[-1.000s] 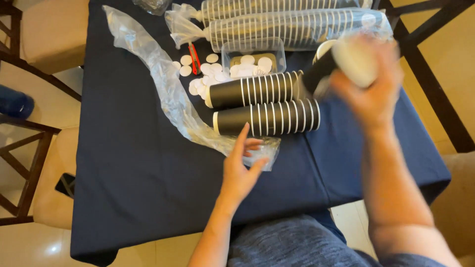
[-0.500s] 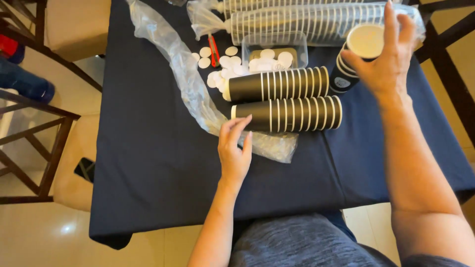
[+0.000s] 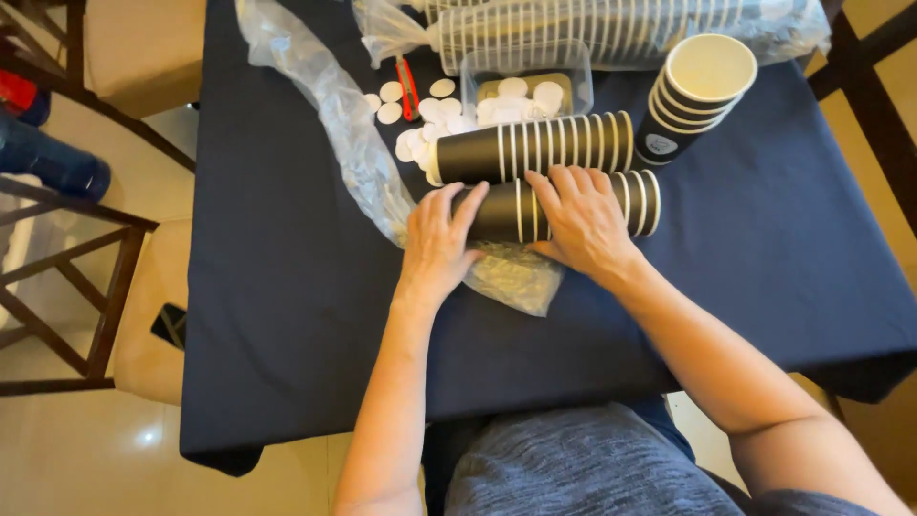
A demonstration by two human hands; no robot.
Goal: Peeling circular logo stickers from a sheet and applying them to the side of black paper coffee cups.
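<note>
Hands lie flat and open on the near stack of black paper cups [image 3: 573,205]: my left hand [image 3: 441,239] on its left end, my right hand [image 3: 583,222] on its middle, on the worktop [image 3: 287,315].

Table: I see a dark navy cloth [image 3: 287,315] covering it, centre frame.
Chairs: dark wooden frame with cream seat [image 3: 143,325] at 9 o'clock; another [image 3: 143,48] at 11.
Floor: glossy pale tile [image 3: 105,459] at 7 o'clock, with a light glint.
</note>
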